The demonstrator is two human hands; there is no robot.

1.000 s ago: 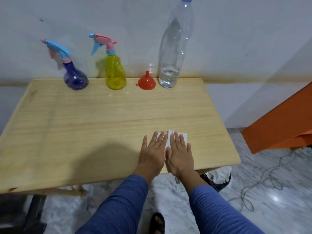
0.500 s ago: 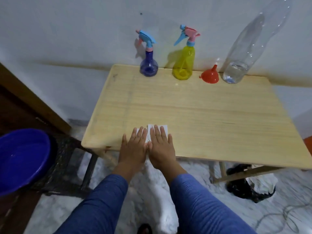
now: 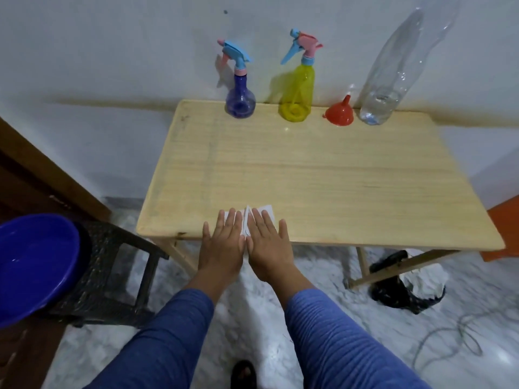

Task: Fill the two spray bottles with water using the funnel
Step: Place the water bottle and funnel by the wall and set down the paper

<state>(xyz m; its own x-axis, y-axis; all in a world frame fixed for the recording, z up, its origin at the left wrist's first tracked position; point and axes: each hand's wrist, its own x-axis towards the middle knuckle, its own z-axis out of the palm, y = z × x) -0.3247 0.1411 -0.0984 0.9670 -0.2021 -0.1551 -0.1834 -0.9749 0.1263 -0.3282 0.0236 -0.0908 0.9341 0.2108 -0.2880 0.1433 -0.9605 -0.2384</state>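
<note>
Fingers (image 3: 235, 220) of both hands lie flat and extended, gripping nothing; the left hand (image 3: 224, 242) and right hand (image 3: 266, 242) rest side by side, thumbs touching, on a white paper sheet (image 3: 268, 209) at the near edge of the wooden table (image 3: 309, 178).

All task items stand along the far edge of the table, against the wall. The red funnel (image 3: 339, 113) sits mouth down, spout up. Just left of the funnel stands the yellow spray bottle (image 3: 298, 91); further left of the funnel, the blue spray bottle (image 3: 240, 101). Just right of the funnel stands a tall clear water bottle (image 3: 387, 80) with a shallow layer of water at its base. Both trigger heads appear seated on their bottles, so filling has not begun.

Recommended procedure: steady one spray bottle by its body, unscrew the trigger head and set it aside. Invert the funnel and seat its spout fully in the neck. Pour slowly from the clear bottle; it is tall and light, so support it low. The water visible looks scant for two bottles. A blue basin (image 3: 31, 265) on a dark stool, well left of the funnel and below table level, may serve as a refill source.

Compared with half a second earlier, hands and items hold the same positions; only the camera viewpoint shifted slightly.
</note>
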